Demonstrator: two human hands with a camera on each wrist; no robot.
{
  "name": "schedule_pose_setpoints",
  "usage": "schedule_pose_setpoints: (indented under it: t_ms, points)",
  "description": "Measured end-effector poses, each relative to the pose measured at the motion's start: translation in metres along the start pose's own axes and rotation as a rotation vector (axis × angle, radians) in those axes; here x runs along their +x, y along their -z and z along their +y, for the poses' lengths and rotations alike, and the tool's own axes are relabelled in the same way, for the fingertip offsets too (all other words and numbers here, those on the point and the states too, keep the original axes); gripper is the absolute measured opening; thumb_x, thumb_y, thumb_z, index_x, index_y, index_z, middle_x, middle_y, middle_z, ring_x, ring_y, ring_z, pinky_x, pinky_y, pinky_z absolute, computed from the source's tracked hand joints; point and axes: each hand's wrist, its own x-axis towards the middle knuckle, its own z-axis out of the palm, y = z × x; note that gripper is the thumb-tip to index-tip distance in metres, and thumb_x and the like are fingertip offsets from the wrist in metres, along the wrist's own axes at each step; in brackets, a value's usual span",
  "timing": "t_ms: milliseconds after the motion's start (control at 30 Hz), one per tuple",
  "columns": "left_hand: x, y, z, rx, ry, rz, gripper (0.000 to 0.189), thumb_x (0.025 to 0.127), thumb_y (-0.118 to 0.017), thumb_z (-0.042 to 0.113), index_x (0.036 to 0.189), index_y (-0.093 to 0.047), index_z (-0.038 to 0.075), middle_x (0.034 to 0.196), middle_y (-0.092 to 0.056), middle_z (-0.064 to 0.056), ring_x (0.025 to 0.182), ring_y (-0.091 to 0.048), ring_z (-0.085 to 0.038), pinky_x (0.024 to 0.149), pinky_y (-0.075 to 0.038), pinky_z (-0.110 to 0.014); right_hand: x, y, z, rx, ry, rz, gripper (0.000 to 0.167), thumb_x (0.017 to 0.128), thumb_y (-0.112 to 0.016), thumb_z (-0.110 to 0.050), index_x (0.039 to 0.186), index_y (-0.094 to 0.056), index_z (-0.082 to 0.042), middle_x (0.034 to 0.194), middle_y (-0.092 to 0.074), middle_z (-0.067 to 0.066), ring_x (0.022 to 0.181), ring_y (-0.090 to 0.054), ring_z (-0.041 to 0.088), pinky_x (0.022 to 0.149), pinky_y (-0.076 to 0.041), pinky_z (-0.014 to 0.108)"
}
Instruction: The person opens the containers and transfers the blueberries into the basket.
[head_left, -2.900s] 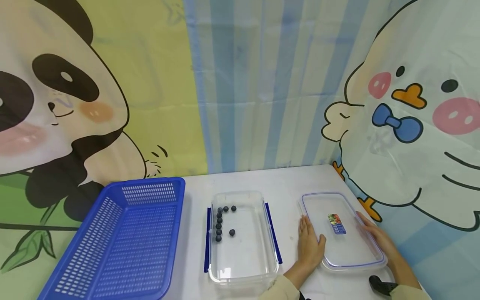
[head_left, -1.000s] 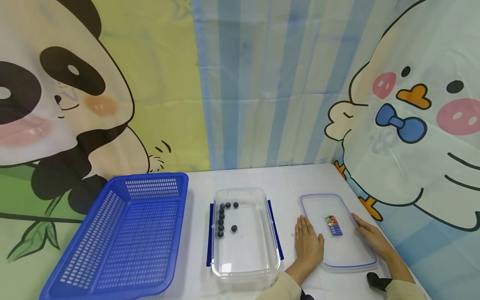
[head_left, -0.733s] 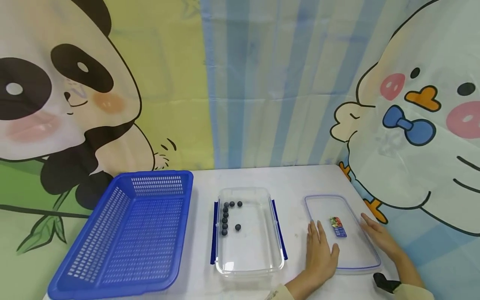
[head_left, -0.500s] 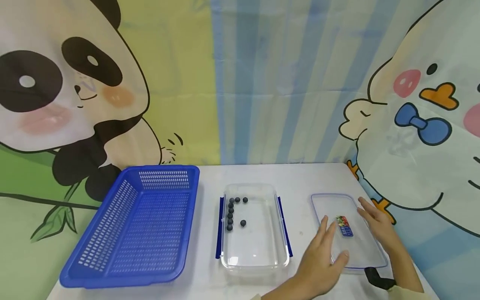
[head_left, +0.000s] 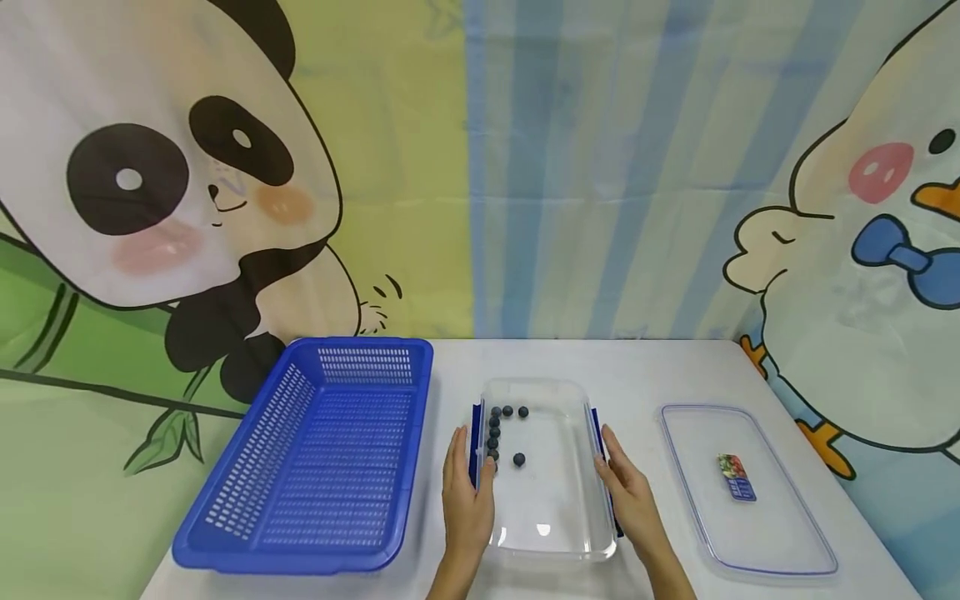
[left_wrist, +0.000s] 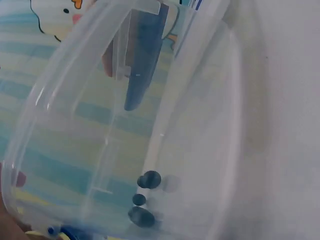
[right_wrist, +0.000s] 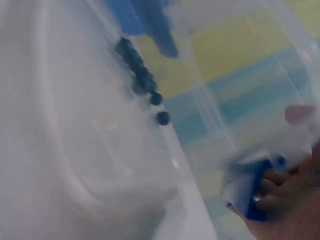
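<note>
A clear plastic food container (head_left: 551,553) stands lidless on the white table in the head view. Several blueberries (head_left: 519,459) lie inside it, most in a row along the left wall. My left hand (head_left: 467,510) grips the left side, fingers outside the blue latch (head_left: 476,437) and thumb at the rim. On the opposite side my right hand (head_left: 634,500) holds the wall, thumb over the rim. Curled fingers (right_wrist: 272,186) show beside a blue latch (right_wrist: 258,197) in the right wrist view. Through the clear wall, the left wrist view shows blueberries (left_wrist: 142,217).
Left of the container is a blue perforated basket (head_left: 300,560). A clear lid (head_left: 772,537) with a blue seal and a fruit sticker (head_left: 737,477) lies flat at the right. A printed curtain (head_left: 555,200) hangs behind the table (head_left: 626,358).
Both hands have left the lid, which lies flat on the table, and moved left to the two sides of the container. The head view has turned right-to-left, shifting everything rightward.
</note>
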Motion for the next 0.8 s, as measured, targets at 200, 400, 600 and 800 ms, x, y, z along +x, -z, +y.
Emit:
schedule_pose_setpoints:
  t_ms: [200, 400, 600, 800]
  points:
    - [0.001, -0.001, -0.023, -0.216, 0.103, -0.283, 0.059, 0.094, -0.049, 0.02, 0.147, -0.023, 0.016, 0.15, -0.023, -0.011, 0.135, -0.021, -0.031, 0.109, -0.016, -0.05, -0.008, -0.005, 0.009, 0.041, 0.0, 0.019, 0.054, 0.1, -0.037, -0.021, 0.145, -0.016, -0.001, 0.151, -0.005, 0.014, 0.136, -0.002, 0.035, 0.101, -0.016, 0.008]
    - [-0.004, -0.002, -0.035, -0.304, 0.121, -0.343, 0.059, 0.093, -0.046, 0.006, 0.147, -0.024, 0.015, 0.151, -0.018, -0.009, 0.137, -0.014, -0.028, 0.11, -0.01, -0.048, -0.012, -0.004, 0.014, 0.033, 0.033, 0.038, 0.051, 0.1, -0.036, -0.016, 0.144, -0.018, 0.002, 0.15, -0.008, 0.015, 0.134, -0.006, 0.035, 0.099, -0.019, 0.007]
    - [-0.002, -0.001, -0.043, -0.344, 0.157, -0.319, 0.059, 0.092, -0.046, 0.001, 0.146, -0.026, 0.013, 0.151, -0.016, -0.01, 0.138, -0.012, -0.026, 0.111, -0.01, -0.043, -0.01, -0.011, 0.012, 0.059, 0.017, 0.048, 0.051, 0.1, -0.038, -0.019, 0.145, -0.021, -0.001, 0.15, -0.011, 0.013, 0.136, -0.008, 0.033, 0.099, -0.019, 0.007]
    - [0.003, 0.003, -0.045, -0.397, 0.157, -0.294, 0.062, 0.089, -0.047, -0.001, 0.146, -0.027, 0.014, 0.151, -0.016, -0.01, 0.138, -0.013, -0.023, 0.111, -0.01, -0.037, -0.002, -0.015, 0.007, 0.039, -0.034, 0.032, 0.052, 0.099, -0.04, -0.018, 0.145, -0.022, -0.003, 0.151, -0.014, 0.013, 0.136, -0.011, 0.032, 0.102, -0.019, 0.011]
